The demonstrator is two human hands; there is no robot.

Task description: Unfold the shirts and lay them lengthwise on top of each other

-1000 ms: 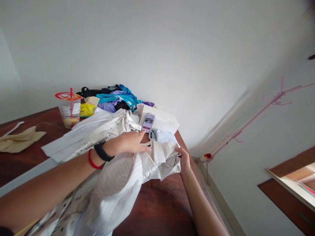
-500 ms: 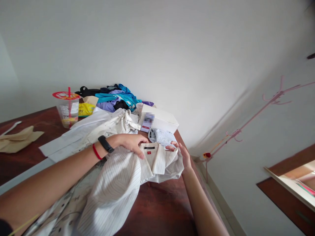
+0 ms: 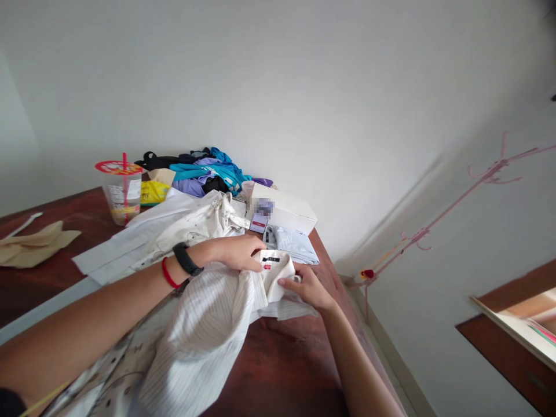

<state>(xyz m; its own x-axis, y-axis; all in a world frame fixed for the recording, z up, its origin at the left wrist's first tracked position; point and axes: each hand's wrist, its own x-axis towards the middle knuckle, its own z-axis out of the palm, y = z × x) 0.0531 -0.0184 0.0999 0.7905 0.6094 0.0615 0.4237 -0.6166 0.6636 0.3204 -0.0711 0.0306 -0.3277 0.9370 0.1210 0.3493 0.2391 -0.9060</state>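
Note:
A white shirt with thin stripes point(image 3: 208, 324) lies bunched over the dark red-brown wooden table point(image 3: 278, 370), its collar facing up with a black label and a small red tag inside. My left hand point(image 3: 238, 252) grips the left side of the collar, thumb toward the label. On the collar's right side, my right hand point(image 3: 310, 286) pinches the cloth between thumb and fingers. Beneath the striped shirt and my left arm spreads a cream patterned garment point(image 3: 191, 231). Just beyond the collar rests a folded light blue garment point(image 3: 295, 243).
Behind stand a white box point(image 3: 286, 208) and a phone point(image 3: 260, 217) leaning on it. A heap of blue and black clothes point(image 3: 217, 174) lies by the wall. Leftward are a plastic cup with a straw point(image 3: 121, 197) and brown paper point(image 3: 39, 246). A pink coat rack point(image 3: 421, 234) stands right.
My right hand has come down and left from the shirt's shoulder to the collar, where its fingers have closed. The collar has shifted slightly right; my left hand still grips it.

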